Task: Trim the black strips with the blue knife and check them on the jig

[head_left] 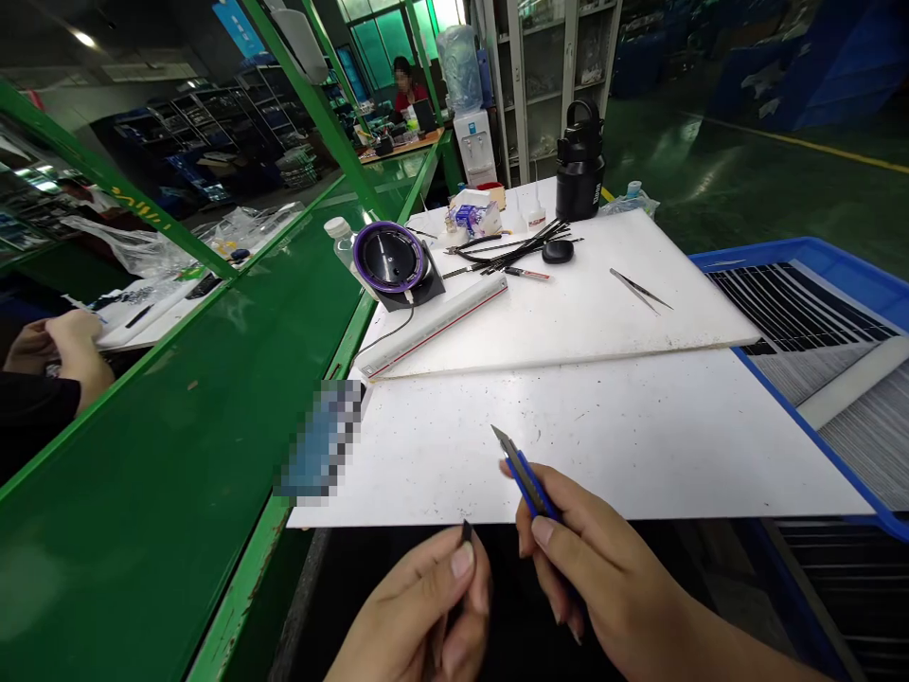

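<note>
In my right hand (603, 559) is a blue utility knife (531, 485), gripped by its handle with the bare blade out, tip up and to the left. My left hand (433, 597) pinches a small black piece (467, 532) between thumb and forefinger; only its end shows, so its kind is unclear. Both hands are at the near edge of a white sheet (603, 445) covering the table. The blade and the black piece are apart.
On a raised white board (589, 303) lie a scale ruler (436, 327), tweezers (639, 289), black strips (511, 251) and a mouse (558, 251). A purple-rimmed round fan (390, 258) and a black bottle (580, 170) stand behind. A blue crate (802, 251) is right; a co-worker's hands (61, 341) are left.
</note>
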{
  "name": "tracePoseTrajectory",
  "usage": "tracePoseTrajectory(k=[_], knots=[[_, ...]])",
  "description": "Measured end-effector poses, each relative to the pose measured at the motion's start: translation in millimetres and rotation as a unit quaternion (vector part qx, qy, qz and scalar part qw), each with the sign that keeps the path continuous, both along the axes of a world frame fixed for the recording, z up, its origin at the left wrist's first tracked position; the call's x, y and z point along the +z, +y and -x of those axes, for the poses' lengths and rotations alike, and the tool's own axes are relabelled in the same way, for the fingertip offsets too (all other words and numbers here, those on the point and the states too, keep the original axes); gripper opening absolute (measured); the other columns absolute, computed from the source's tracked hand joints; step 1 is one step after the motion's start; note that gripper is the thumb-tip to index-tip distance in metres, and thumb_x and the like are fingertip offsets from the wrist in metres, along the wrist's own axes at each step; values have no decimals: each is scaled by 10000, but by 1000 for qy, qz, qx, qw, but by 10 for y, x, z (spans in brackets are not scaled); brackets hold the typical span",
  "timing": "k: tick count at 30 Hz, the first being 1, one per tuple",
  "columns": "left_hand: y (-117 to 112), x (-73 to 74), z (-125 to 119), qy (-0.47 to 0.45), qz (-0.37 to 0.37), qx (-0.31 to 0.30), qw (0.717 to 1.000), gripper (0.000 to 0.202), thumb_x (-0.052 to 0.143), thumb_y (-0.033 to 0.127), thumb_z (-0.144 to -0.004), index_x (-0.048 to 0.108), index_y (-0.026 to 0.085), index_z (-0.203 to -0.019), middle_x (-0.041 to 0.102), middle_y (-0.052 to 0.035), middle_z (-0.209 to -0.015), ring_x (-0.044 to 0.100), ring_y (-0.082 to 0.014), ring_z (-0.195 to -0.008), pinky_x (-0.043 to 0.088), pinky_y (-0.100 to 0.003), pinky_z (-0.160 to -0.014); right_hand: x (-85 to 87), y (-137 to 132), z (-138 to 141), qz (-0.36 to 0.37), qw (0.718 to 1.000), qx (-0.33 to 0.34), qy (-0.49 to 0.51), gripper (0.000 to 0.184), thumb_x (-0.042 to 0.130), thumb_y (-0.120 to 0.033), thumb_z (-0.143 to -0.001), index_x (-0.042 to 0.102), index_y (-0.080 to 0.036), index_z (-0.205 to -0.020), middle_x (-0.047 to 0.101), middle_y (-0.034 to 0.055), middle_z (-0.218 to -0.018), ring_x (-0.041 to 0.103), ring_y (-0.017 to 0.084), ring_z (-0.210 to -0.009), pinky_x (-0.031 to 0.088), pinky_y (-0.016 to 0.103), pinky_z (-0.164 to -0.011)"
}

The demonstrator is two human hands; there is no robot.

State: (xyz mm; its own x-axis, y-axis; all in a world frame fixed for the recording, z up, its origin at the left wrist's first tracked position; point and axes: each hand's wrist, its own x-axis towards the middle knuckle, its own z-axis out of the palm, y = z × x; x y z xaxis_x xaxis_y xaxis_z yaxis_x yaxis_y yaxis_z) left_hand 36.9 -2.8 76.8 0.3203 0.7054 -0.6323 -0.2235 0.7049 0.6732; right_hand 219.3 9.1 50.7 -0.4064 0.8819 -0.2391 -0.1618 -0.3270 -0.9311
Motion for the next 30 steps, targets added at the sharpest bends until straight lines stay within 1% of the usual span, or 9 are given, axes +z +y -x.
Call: tracePoseTrajectory(k=[1,3,6,8,10,14,17,20,30], knots=[[13,-22,39,27,-7,22,999,283,563,438,-859,566,191,-722,374,51,-507,200,-47,-374,135,-177,-353,-5,-7,-14,-50,997,2,-51,411,354,-306,-992,389,-237,-1395,570,-14,-818,478,110,-543,422,253,-506],[36,-82,135,69,-5,48,996,301,522,448,-883,571,183,-751,373,45,-545,201,-54,-422,144,-170,-374,-41,-16,-35,-147,979,30,-141,481,340,-251,-989,300,-218,-1467,596,5,-856,528,127,-618,456,276,-594],[44,-195,276,76,20,53,996,375,434,478,-916,542,168,-736,357,41,-567,201,-58,-458,157,-166,-404,-168,-45,-19,-219,940,118,-234,557,332,-165,-954,244,-188,-1504,623,30,-872,568,170,-717,455,314,-669],[38,-272,330,79,34,46,995,371,419,466,-923,496,173,-710,359,42,-571,193,-56,-448,147,-168,-399,-281,-81,27,-229,914,167,-292,598,340,-132,-927,230,-184,-1513,635,49,-892,574,195,-742,442,331,-670],[36,-349,346,84,44,32,995,360,412,461,-923,462,185,-698,360,47,-565,190,-56,-427,132,-170,-380,-377,-120,84,-227,891,190,-344,665,360,-97,-890,188,-197,-1524,639,67,-939,578,212,-754,426,340,-660],[49,-512,325,93,43,11,995,368,403,483,-918,444,200,-686,360,57,-523,187,-62,-386,145,-173,-337,-433,-153,171,-210,865,214,-402,761,385,-62,-836,114,-208,-1532,638,75,-954,578,219,-719,400,330,-611],[58,-619,314,113,37,5,993,373,403,500,-913,442,207,-685,348,67,-488,170,-63,-368,142,-170,-321,-399,-133,196,-208,857,220,-418,763,389,-62,-830,115,-193,-1530,642,83,-946,575,218,-697,393,325,-593],[62,-679,315,126,30,-5,992,386,406,526,-905,446,208,-689,349,71,-476,170,-64,-366,142,-167,-316,-385,-106,206,-211,853,219,-425,744,390,-68,-837,139,-181,-1528,647,86,-938,575,215,-684,391,319,-578],[97,-673,354,141,14,-51,989,384,373,502,-924,435,207,-687,347,76,-469,181,-60,-354,157,-156,-322,-408,-79,241,-215,852,229,-418,725,392,-65,-834,180,-152,-1521,656,101,-939,588,225,-712,421,331,-616]])
